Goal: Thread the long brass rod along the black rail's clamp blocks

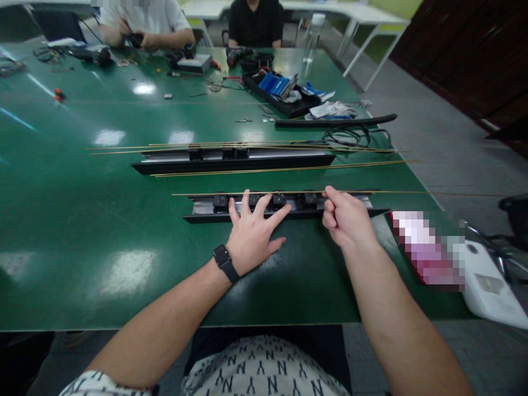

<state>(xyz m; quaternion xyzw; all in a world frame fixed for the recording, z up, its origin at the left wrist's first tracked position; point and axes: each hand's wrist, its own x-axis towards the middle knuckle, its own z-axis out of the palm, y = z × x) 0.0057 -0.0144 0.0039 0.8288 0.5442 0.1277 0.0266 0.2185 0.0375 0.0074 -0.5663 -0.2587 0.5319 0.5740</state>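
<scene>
In front of me on the green table lies a black and silver metal rail (202, 208) with several black blocks set along it. My left hand (252, 231), with fingers spread, rests over the rail's middle between the blocks. A long thin brass-coloured rod (193, 194) runs along the rail's far side and sticks out well past its right end. The thumb and curled fingers of my right hand (344, 214) are pinched on this rod near the rail's right part. The fingertips of my left hand come close to the rod; whether they touch it I cannot tell.
Behind lies a second rail (235, 164) with blocks and several thin rods. Farther back are a black strip (334, 122), coiled cable (350, 137), gloves (332, 110) and a black tray (297, 104). A white device (490, 286) lies at right. Two people sit across the table.
</scene>
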